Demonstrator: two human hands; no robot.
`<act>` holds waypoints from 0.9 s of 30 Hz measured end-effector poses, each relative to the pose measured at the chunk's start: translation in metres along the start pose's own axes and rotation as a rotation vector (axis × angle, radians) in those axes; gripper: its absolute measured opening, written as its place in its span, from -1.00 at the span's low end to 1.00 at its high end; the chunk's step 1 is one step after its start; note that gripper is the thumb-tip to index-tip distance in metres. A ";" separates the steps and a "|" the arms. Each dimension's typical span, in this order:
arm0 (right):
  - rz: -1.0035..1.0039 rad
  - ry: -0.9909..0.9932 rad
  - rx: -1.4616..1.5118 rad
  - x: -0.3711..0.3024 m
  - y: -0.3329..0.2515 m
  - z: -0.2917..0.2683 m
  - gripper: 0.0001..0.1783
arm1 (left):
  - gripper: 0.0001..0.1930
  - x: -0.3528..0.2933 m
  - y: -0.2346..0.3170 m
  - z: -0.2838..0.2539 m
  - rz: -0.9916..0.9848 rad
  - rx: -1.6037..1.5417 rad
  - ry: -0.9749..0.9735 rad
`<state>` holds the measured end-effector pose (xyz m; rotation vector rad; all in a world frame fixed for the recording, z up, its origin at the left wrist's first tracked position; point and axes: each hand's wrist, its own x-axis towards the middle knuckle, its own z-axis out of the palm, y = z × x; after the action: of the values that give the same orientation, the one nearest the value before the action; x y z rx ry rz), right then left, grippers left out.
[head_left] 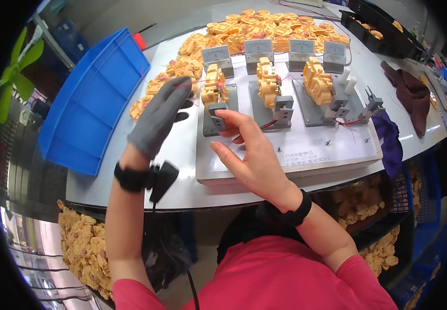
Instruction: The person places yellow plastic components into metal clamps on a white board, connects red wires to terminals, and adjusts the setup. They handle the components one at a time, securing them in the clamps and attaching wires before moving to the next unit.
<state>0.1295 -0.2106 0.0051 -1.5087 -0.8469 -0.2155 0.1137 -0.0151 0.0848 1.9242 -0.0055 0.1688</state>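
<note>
My left hand, in a grey glove, is stretched out just left of the leftmost fixture, its fingers extended beside a yellow plastic part. No object shows in it. My bare right hand has its index fingertip at the grey block on the front of that fixture; the thumb stays apart below. Two more yellow parts, one in the middle and one on the right, sit upright on grey fixtures on a white board. Small analog meters stand behind them.
A heap of yellow parts covers the table's back. At left leans a blue bin; black trays stand at back right. Dark cloths lie at right. A green fan is far left. More yellow parts fill containers below the table.
</note>
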 end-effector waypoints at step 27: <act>0.125 -0.135 0.185 -0.007 0.007 -0.005 -0.50 | -0.22 -0.381 -0.091 -0.235 -0.453 0.660 1.370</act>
<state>0.1305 -0.2172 -0.0041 -1.4073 -0.8515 0.0566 -0.2828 0.2066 0.0350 1.9862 1.5218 1.2476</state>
